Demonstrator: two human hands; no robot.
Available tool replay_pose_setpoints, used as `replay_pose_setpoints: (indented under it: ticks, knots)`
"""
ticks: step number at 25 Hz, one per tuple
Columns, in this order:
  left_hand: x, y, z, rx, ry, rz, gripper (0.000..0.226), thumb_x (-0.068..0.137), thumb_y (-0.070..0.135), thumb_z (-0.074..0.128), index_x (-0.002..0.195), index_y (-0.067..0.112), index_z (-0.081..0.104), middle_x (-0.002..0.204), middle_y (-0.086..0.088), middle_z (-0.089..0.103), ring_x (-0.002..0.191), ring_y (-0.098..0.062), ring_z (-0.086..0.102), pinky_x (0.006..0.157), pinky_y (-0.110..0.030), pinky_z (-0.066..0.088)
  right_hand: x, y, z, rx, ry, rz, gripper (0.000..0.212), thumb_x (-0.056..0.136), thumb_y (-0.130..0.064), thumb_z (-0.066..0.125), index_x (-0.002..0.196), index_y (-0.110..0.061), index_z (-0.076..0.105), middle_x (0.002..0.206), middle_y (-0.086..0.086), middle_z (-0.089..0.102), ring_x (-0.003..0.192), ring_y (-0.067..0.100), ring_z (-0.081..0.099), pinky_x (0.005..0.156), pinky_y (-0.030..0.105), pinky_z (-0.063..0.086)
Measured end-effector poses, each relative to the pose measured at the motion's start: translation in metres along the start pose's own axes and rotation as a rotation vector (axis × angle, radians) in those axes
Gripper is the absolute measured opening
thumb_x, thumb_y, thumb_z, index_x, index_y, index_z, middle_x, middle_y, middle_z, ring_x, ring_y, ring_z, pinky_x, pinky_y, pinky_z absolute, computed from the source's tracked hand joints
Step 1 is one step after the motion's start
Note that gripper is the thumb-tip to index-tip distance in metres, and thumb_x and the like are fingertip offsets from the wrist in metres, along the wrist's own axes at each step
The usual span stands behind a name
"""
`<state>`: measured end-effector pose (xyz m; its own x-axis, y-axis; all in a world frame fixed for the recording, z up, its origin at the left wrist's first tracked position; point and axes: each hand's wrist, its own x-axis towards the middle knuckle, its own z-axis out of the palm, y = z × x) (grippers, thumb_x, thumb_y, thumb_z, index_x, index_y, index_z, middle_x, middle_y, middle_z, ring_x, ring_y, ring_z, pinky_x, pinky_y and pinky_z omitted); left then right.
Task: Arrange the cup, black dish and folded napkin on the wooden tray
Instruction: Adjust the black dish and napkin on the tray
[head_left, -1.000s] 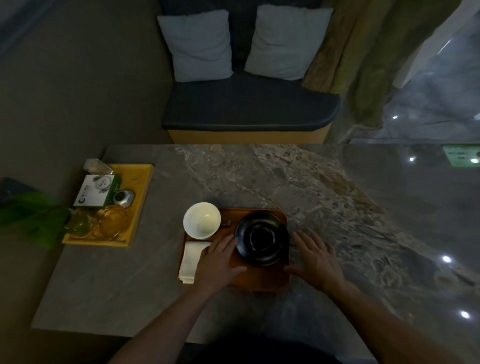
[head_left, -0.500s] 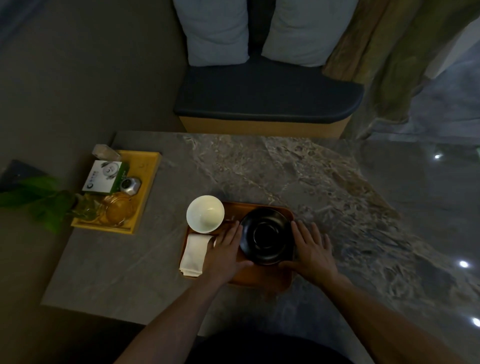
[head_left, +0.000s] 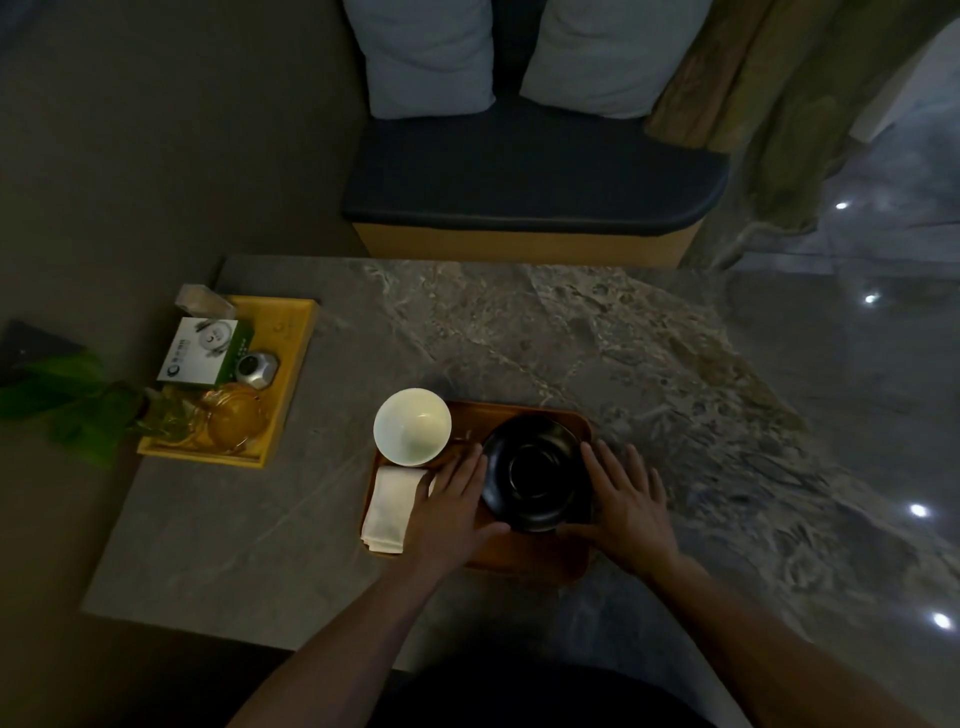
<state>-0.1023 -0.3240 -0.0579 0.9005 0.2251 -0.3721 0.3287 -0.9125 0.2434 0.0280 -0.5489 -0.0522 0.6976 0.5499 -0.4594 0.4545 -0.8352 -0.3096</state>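
A round black dish (head_left: 535, 473) sits on the right half of the wooden tray (head_left: 519, 564). My left hand (head_left: 452, 506) presses against the dish's left rim and my right hand (head_left: 626, 506) against its right rim, fingers spread, thumbs curling under the near edge. A white cup (head_left: 412, 434) stands at the tray's far left corner, overhanging its edge. A folded white napkin (head_left: 389, 506) lies along the tray's left side, partly under my left hand.
A yellow tray (head_left: 283, 384) at the stone table's left edge holds a white-green box, a small metal object and glassware. Green leaves (head_left: 72, 405) stick out beside it. A cushioned bench (head_left: 530, 182) with two pillows stands beyond the table.
Both hands have closed in from beside the dish onto its rims. The camera has tilted down and moved a little closer.
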Motion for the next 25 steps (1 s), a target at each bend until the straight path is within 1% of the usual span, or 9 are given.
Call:
replay_pose_setpoints:
  ticks: [6,11,13,15,18,21,25]
  knots:
    - [-0.013,-0.010,0.003,0.017,-0.018,0.012,0.094,0.083,0.073,0.044,0.154,0.029,0.002,0.163,0.011,-0.005,0.151,-0.014,0.002,0.118,-0.044,0.014,-0.012,-0.008,0.015,0.009,0.005,0.017,0.115,0.066,-0.085,0.051,0.146,-0.041,-0.018,0.163,-0.005,-0.007,0.146,0.030,-0.017,0.117,0.060,0.001]
    - [-0.022,-0.016,0.005,0.029,-0.045,0.003,0.094,0.083,0.074,0.042,0.154,0.031,-0.002,0.157,0.017,-0.019,0.150,-0.012,-0.006,0.119,-0.045,0.007,-0.023,-0.016,0.027,0.008,0.030,0.032,0.114,0.066,-0.087,0.047,0.144,-0.043,-0.024,0.162,-0.005,-0.011,0.143,0.027,-0.022,0.115,0.059,-0.001]
    - [-0.023,-0.017,0.005,0.011,-0.054,0.005,0.095,0.083,0.074,0.043,0.154,0.032,-0.003,0.157,0.017,-0.020,0.150,-0.011,-0.008,0.120,-0.045,0.004,-0.025,-0.018,0.029,0.012,0.027,0.036,0.114,0.067,-0.086,0.046,0.144,-0.042,-0.025,0.160,-0.006,-0.015,0.143,0.026,-0.023,0.115,0.059,-0.001]
    - [-0.023,-0.018,0.004,0.002,-0.049,0.015,0.096,0.082,0.074,0.045,0.154,0.033,-0.003,0.158,0.017,-0.018,0.149,-0.011,-0.011,0.120,-0.046,0.002,-0.025,-0.019,0.028,0.001,0.032,0.027,0.114,0.068,-0.085,0.048,0.146,-0.038,-0.022,0.158,-0.008,-0.016,0.142,0.026,-0.023,0.115,0.059,-0.002]
    - [-0.025,-0.018,0.002,-0.032,-0.032,0.033,0.095,0.080,0.074,0.048,0.152,0.038,-0.003,0.157,0.020,-0.016,0.146,-0.007,-0.016,0.119,-0.046,-0.002,-0.025,-0.021,0.024,-0.066,0.058,-0.048,0.110,0.072,-0.081,0.047,0.147,-0.036,-0.019,0.159,-0.010,-0.011,0.143,0.024,-0.024,0.116,0.059,-0.002]
    - [-0.027,-0.019,0.002,-0.051,-0.011,0.040,0.091,0.082,0.071,0.048,0.153,0.037,0.004,0.158,0.019,-0.010,0.148,-0.008,-0.010,0.119,-0.045,-0.001,-0.024,-0.024,0.019,-0.105,0.046,-0.109,0.103,0.077,-0.075,0.048,0.149,-0.038,-0.015,0.161,-0.013,-0.003,0.145,0.022,-0.019,0.116,0.059,-0.001]
    - [-0.025,-0.019,0.003,-0.059,0.012,0.034,0.087,0.084,0.070,0.047,0.154,0.034,0.009,0.163,0.014,0.004,0.150,-0.011,0.000,0.120,-0.045,0.003,-0.024,-0.027,0.015,-0.088,0.045,-0.097,0.103,0.076,-0.073,0.052,0.149,-0.038,-0.012,0.160,-0.014,-0.004,0.146,0.022,-0.017,0.116,0.059,0.001]
